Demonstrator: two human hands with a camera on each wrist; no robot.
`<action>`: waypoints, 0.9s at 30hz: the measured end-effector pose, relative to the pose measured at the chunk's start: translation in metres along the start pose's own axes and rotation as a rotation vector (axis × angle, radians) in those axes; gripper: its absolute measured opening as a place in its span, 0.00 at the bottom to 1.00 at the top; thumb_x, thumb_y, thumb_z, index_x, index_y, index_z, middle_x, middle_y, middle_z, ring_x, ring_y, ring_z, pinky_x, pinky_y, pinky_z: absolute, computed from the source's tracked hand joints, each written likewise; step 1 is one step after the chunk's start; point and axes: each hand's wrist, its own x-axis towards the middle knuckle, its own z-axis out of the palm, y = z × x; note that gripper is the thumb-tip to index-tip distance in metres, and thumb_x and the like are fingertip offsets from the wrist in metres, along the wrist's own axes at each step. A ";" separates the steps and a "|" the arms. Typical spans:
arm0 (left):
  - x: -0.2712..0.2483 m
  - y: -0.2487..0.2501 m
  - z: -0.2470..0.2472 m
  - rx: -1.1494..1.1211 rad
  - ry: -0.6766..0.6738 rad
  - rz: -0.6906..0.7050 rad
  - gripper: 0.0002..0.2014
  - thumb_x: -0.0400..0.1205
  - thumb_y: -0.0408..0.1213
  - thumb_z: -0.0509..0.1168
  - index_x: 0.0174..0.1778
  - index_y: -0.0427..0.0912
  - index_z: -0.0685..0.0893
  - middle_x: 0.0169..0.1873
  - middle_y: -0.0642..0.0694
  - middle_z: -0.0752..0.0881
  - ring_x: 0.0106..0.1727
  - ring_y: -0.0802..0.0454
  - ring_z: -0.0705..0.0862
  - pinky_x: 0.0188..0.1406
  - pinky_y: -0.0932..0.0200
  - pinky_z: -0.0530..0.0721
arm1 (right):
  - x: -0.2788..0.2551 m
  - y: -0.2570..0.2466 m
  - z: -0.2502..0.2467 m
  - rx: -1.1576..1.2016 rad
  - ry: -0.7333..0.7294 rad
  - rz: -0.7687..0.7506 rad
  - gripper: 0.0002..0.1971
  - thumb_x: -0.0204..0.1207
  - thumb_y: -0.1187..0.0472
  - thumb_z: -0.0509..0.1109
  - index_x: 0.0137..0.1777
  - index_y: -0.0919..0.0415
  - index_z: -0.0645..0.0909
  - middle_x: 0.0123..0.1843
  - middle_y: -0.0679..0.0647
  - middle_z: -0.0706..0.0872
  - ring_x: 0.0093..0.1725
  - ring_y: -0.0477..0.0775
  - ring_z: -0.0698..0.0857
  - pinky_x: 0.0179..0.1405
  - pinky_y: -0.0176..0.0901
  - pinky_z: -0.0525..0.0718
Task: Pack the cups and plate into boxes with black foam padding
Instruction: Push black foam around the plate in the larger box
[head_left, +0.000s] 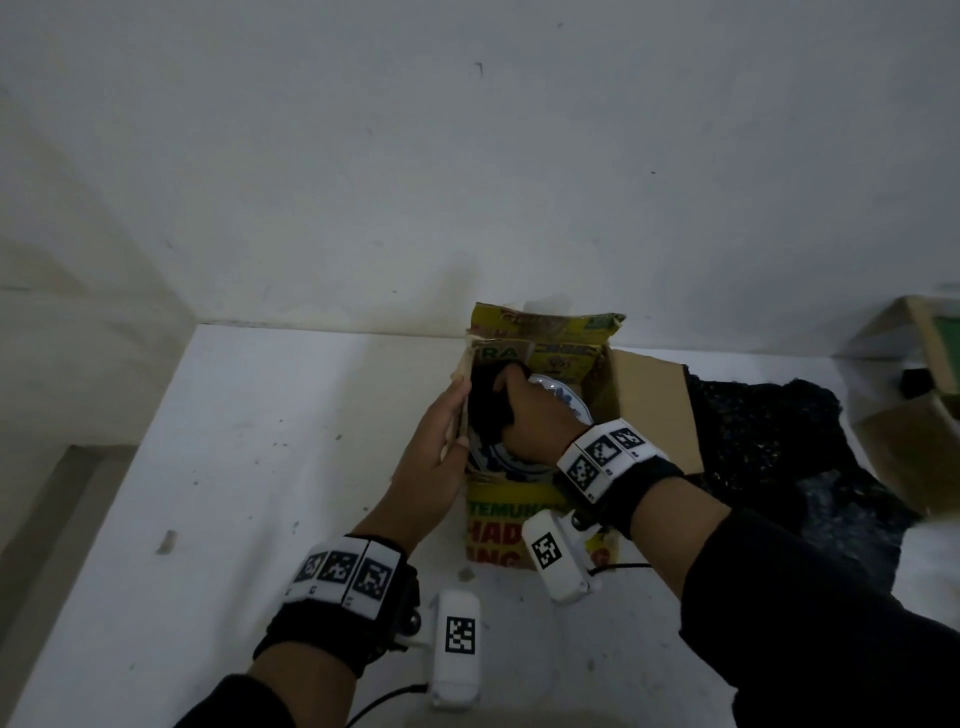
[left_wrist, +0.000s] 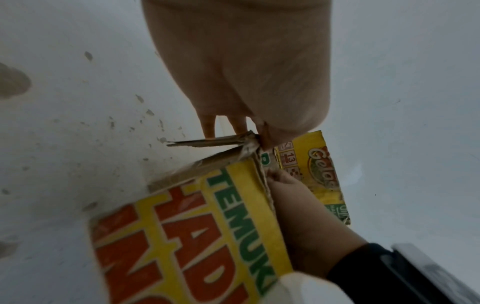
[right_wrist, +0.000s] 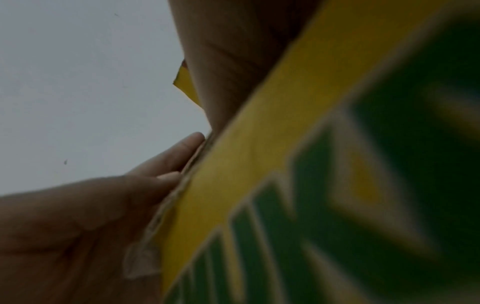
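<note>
A yellow printed cardboard box (head_left: 540, 519) stands open on the white surface. Inside it lies a blue-and-white plate (head_left: 563, 397), partly covered by my right hand (head_left: 524, 415). That hand reaches into the box and grips a wad of black foam (head_left: 483, 410) at the plate's left side; its fingertips are hidden in the foam. My left hand (head_left: 447, 431) pinches the box's left flap, thumb inside and fingers outside. In the left wrist view the left hand (left_wrist: 246, 82) meets the torn flap edge above the box (left_wrist: 182, 236). The right wrist view shows only the box wall (right_wrist: 259, 164), blurred. No cups are visible.
A large sheet of black foam (head_left: 779, 441) lies on the surface right of the box, behind its brown right flap (head_left: 654, 405). A second cardboard box (head_left: 914, 415) stands at the right edge. A pale wall (head_left: 467, 156) rises just behind.
</note>
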 end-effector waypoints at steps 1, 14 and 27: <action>0.000 0.000 0.000 0.003 0.000 -0.006 0.27 0.81 0.28 0.50 0.79 0.43 0.60 0.77 0.54 0.62 0.77 0.67 0.61 0.79 0.54 0.62 | -0.003 0.002 0.002 -0.077 -0.037 -0.028 0.20 0.75 0.65 0.67 0.65 0.67 0.69 0.54 0.67 0.79 0.51 0.66 0.81 0.37 0.45 0.75; 0.003 -0.005 0.002 0.069 0.014 0.006 0.30 0.77 0.31 0.49 0.79 0.41 0.59 0.74 0.60 0.61 0.74 0.73 0.60 0.78 0.62 0.61 | -0.003 0.001 0.006 -0.463 -0.252 -0.079 0.43 0.73 0.56 0.72 0.83 0.50 0.50 0.82 0.62 0.49 0.76 0.73 0.58 0.69 0.60 0.73; 0.003 -0.004 0.001 0.106 0.022 -0.003 0.29 0.76 0.32 0.49 0.77 0.47 0.59 0.75 0.57 0.62 0.75 0.70 0.60 0.79 0.56 0.63 | 0.007 -0.007 -0.006 -0.442 -0.212 -0.124 0.34 0.77 0.50 0.66 0.81 0.55 0.58 0.78 0.64 0.61 0.69 0.71 0.72 0.60 0.56 0.78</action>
